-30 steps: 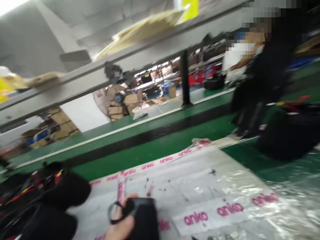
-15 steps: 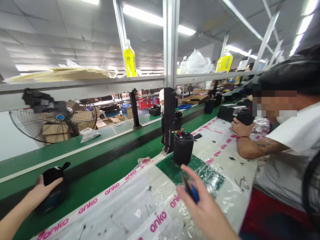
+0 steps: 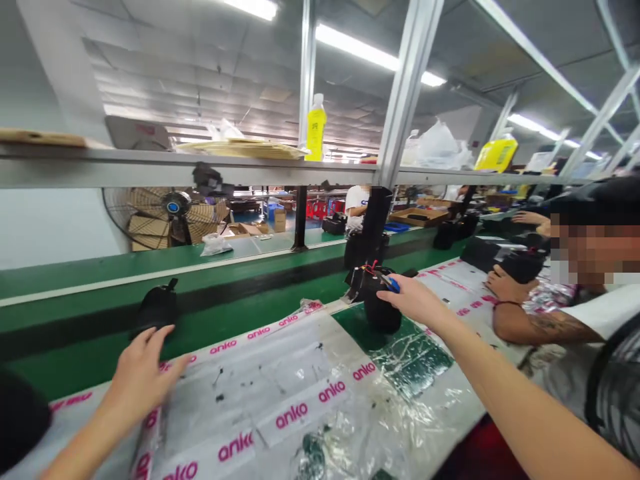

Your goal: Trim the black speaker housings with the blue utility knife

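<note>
My right hand (image 3: 413, 297) reaches forward, closed around a small blue-handled hand tool (image 3: 394, 285); its exact kind is unclear. The tool's tip is at the top of a black cylindrical housing (image 3: 384, 317) with thin red wires showing above it. That housing stands on a green mat (image 3: 353, 325) beside the dark post. My left hand (image 3: 143, 373) is over the near edge of the green belt, fingers spread and holding nothing. Just beyond its fingertips a black rounded housing with a small strap (image 3: 157, 308) sits on the belt.
Plastic sheeting printed in pink (image 3: 280, 400) covers the bench. A metal shelf beam (image 3: 250, 170) and a dark post (image 3: 373, 223) stand ahead. A co-worker's hand (image 3: 507, 283) rests on a black piece at right. A dark rounded object (image 3: 20, 417) is at lower left.
My left hand has let go of the black housing and drawn back toward the bench. My right hand has moved forward with the tool to the wired housing. The view has turned left.
</note>
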Action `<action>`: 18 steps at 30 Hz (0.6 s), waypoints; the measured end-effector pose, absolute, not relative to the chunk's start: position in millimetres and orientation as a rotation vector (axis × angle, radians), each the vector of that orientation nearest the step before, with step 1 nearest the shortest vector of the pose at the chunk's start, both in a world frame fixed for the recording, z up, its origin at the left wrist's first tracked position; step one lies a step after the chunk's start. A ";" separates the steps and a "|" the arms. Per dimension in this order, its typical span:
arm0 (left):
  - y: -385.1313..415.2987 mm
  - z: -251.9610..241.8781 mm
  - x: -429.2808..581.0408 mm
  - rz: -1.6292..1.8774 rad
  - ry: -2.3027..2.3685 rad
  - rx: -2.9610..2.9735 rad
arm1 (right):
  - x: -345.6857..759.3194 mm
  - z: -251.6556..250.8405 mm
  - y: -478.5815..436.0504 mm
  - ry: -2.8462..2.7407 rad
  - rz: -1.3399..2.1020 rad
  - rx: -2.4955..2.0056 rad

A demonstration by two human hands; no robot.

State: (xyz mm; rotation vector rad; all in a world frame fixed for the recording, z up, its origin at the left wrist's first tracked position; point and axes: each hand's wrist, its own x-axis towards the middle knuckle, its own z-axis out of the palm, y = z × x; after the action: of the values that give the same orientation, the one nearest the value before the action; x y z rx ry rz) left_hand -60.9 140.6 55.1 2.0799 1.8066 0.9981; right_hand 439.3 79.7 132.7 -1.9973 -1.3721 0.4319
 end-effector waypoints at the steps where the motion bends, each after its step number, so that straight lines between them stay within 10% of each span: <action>1: 125.7 53.3 -50.9 0.984 1.720 2.104 | 427.5 141.9 70.2 -1.408 0.476 -1.957; 11: 14.8 57.4 3.3 0.768 0.601 1.512 | 293.7 140.4 -6.2 -1.382 1.372 -1.252; 18: -72.3 -3.9 -26.2 0.782 1.021 1.509 | 233.9 45.1 -30.8 -0.992 1.835 -1.043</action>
State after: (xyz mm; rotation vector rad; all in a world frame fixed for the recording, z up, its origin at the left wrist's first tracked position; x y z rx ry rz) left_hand -26.2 -72.3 -3.9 1.5088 1.0212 0.7817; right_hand 233.9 -30.8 45.1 -1.0434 -0.9915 1.8350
